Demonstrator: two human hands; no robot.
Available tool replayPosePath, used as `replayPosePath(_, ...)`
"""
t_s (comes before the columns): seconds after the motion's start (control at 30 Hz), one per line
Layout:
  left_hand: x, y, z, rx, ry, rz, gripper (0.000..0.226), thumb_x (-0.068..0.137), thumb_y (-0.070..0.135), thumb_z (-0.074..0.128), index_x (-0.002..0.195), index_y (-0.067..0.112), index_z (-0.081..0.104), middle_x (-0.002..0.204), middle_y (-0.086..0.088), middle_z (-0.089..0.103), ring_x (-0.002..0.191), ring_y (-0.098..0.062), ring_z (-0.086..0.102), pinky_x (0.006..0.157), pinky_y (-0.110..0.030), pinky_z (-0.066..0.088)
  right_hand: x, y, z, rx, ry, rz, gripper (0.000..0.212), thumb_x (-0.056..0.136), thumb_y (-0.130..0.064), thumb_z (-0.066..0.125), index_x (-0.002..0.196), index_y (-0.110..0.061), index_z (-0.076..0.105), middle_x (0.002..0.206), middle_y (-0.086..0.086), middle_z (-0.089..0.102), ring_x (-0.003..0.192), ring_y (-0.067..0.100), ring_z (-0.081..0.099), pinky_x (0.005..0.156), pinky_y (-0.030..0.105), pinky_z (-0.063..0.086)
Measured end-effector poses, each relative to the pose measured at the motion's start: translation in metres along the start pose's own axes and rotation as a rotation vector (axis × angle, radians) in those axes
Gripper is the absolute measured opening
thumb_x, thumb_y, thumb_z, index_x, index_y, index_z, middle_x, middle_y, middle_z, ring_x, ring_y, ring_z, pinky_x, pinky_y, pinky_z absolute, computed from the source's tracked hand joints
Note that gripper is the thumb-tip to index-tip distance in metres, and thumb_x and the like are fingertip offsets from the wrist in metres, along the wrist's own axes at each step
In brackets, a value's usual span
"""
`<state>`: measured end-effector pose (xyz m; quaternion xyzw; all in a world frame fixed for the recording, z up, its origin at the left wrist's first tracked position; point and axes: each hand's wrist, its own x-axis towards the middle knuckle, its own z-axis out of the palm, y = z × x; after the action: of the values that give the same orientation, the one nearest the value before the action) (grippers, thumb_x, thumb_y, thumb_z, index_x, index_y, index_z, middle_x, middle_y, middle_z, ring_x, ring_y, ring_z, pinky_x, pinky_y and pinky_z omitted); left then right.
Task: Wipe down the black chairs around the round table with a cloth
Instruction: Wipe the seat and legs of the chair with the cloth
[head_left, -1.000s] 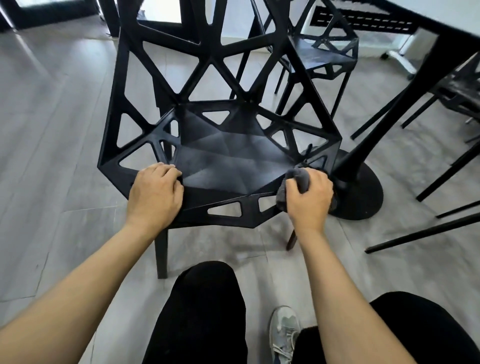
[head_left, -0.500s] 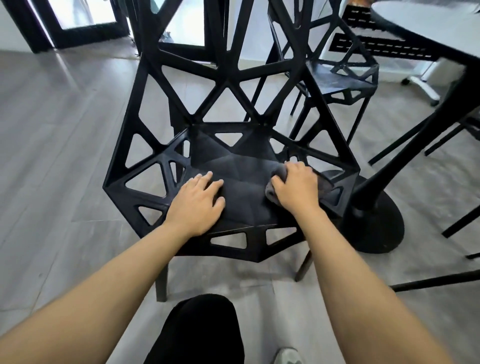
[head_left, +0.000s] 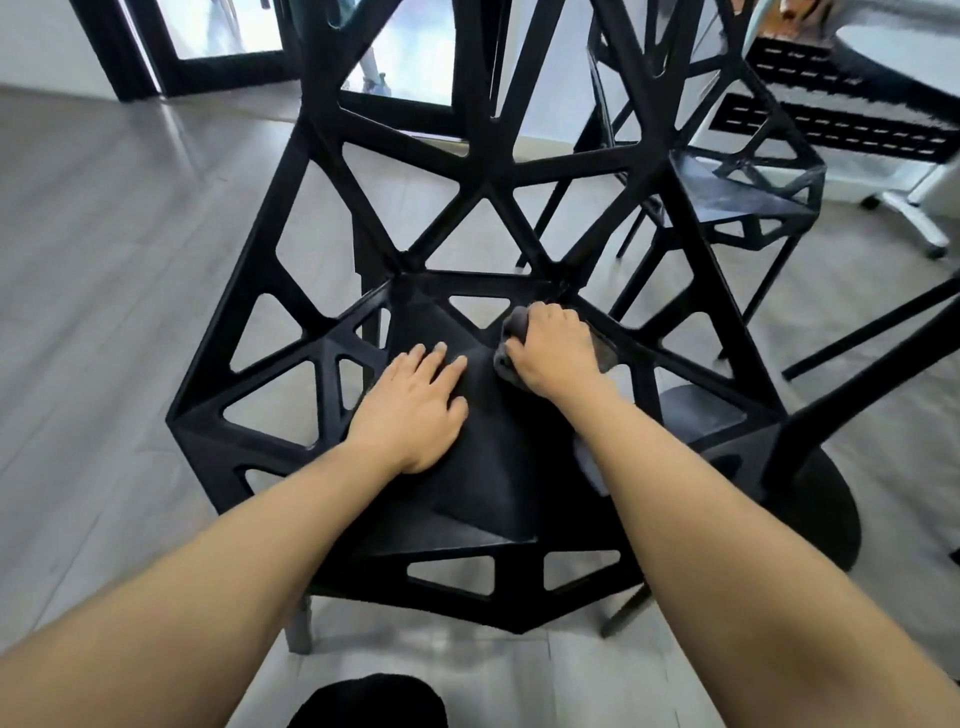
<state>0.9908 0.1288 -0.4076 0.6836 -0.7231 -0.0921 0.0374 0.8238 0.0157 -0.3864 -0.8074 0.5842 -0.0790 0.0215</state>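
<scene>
Head view. The near chair (head_left: 483, 488), a black open lattice of triangular struts, stands on the floor (head_left: 104, 260) directly before the person, its back rising toward the top of the picture. The right hand (head_left: 553, 349) presses a grey cloth (head_left: 506, 358) against the rear right of the seat, close under the base of the back; its fingers curl over the bunched fabric and clamp it. The left hand (head_left: 413, 408) lies flat on the seat just left of the cloth, fingers straight and slightly spread, gripping nothing (it seems to steady the frame). A second chair (head_left: 748, 192) stands behind to the right, and the table (head_left: 898, 78) edge and its foot (head_left: 831, 514) show at the right.

Handling, judged: the cloth is soft and light and conforms to the faceted seat, best held bunched in the palm as here. The chair looks rigid and hard-surfaced, likely smooth enough for the cloth to glide; its struts and rim offer firm holds, and the many openings will need the cloth run along each edge.

Against half a second earlier: both hands lie deeper on the seat, the cloth having gone from mid-seat at the right to the rear corner, and the camera has come nearer and more overhead.
</scene>
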Motion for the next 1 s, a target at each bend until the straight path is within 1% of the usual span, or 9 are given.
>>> replayPosePath(0.1, -0.002, -0.002, 0.002, 0.021, -0.006, 0.013, 0.061, 0.105, 0.046, 0.020, 0.162, 0.026, 0.008, 0.169, -0.003, 0.004, 0.155, -0.024, 0.002, 0.126, -0.039, 0.003, 0.037, 0.007, 0.003, -0.043, 0.052, 0.028, 0.048, 0.099, -0.043, 0.050, 0.126, -0.003, 0.049, 0.132, 0.019, 0.056, 0.124, 0.038, 0.049, 0.102, 0.045, 0.037)
replayPosePath(0.27, -0.008, 0.002, 0.001, 0.027, 0.009, 0.019, 0.061, 0.106, 0.045, 0.019, 0.162, 0.024, 0.005, 0.169, -0.003, 0.001, 0.155, -0.021, -0.001, 0.126, -0.038, 0.001, 0.072, 0.004, 0.009, -0.135, 0.152, 0.083, 0.048, 0.099, -0.042, 0.049, 0.124, -0.002, 0.053, 0.127, 0.019, 0.060, 0.120, 0.038, 0.051, 0.101, 0.044, 0.038)
replayPosePath(0.43, -0.009, 0.004, 0.001, 0.005, 0.002, 0.017, 0.061, 0.106, 0.045, 0.020, 0.162, 0.023, 0.006, 0.169, -0.002, 0.000, 0.156, -0.021, -0.002, 0.126, -0.038, 0.000, 0.075, -0.010, 0.012, 0.035, 0.181, 0.212, 0.049, 0.098, -0.042, 0.050, 0.124, -0.001, 0.056, 0.127, 0.020, 0.061, 0.121, 0.041, 0.050, 0.102, 0.047, 0.037)
replayPosePath(0.5, -0.008, 0.004, 0.000, -0.008, 0.003, 0.020, 0.061, 0.106, 0.044, 0.022, 0.162, 0.022, 0.008, 0.169, -0.003, 0.002, 0.156, -0.021, -0.001, 0.126, -0.039, 0.000, 0.071, -0.030, 0.015, 0.152, 0.150, 0.141, 0.045, 0.097, -0.040, 0.050, 0.120, -0.003, 0.059, 0.124, 0.019, 0.062, 0.119, 0.041, 0.050, 0.100, 0.047, 0.038)
replayPosePath(0.57, -0.008, 0.004, 0.000, -0.016, 0.021, 0.032, 0.061, 0.105, 0.042, 0.024, 0.161, 0.021, 0.012, 0.169, -0.004, 0.007, 0.155, -0.022, 0.001, 0.126, -0.039, 0.001, 0.070, -0.062, 0.020, 0.244, 0.090, -0.032, 0.040, 0.096, -0.038, 0.052, 0.118, -0.006, 0.061, 0.122, 0.017, 0.063, 0.120, 0.039, 0.049, 0.100, 0.046, 0.039)
replayPosePath(0.67, -0.009, 0.003, 0.000, -0.021, 0.045, 0.049, 0.064, 0.101, 0.044, 0.021, 0.160, 0.019, 0.019, 0.167, -0.007, 0.016, 0.155, -0.025, 0.008, 0.126, -0.039, 0.003, 0.080, -0.106, 0.020, 0.267, 0.000, -0.232, 0.040, 0.095, -0.039, 0.052, 0.119, -0.009, 0.061, 0.122, 0.016, 0.065, 0.118, 0.038, 0.051, 0.100, 0.044, 0.041)
replayPosePath(0.8, -0.008, -0.001, 0.001, -0.042, 0.055, 0.039, 0.064, 0.100, 0.044, 0.019, 0.160, 0.019, 0.020, 0.167, -0.007, 0.015, 0.155, -0.025, 0.008, 0.126, -0.039, 0.003, 0.089, -0.119, 0.017, 0.234, -0.021, -0.303, 0.038, 0.098, -0.037, 0.050, 0.118, -0.006, 0.058, 0.122, 0.016, 0.063, 0.117, 0.037, 0.052, 0.098, 0.044, 0.041)
replayPosePath(0.9, -0.007, -0.002, 0.000, -0.053, 0.064, 0.037, 0.060, 0.105, 0.041, 0.026, 0.160, 0.019, 0.018, 0.168, -0.006, 0.012, 0.155, -0.024, 0.006, 0.126, -0.039, 0.002, 0.094, -0.118, 0.018, 0.120, 0.009, -0.346, 0.038, 0.099, -0.039, 0.047, 0.119, -0.009, 0.058, 0.122, 0.014, 0.063, 0.115, 0.035, 0.054, 0.095, 0.044, 0.042)
replayPosePath(1.0, -0.008, -0.002, 0.000, -0.062, 0.058, 0.023, 0.059, 0.106, 0.041, 0.027, 0.161, 0.021, 0.017, 0.169, -0.005, 0.010, 0.155, -0.022, 0.004, 0.126, -0.037, 0.000, 0.097, -0.125, 0.015, -0.034, 0.032, -0.354, 0.037, 0.100, -0.038, 0.046, 0.121, -0.011, 0.059, 0.124, 0.011, 0.063, 0.117, 0.033, 0.054, 0.092, 0.044, 0.042)
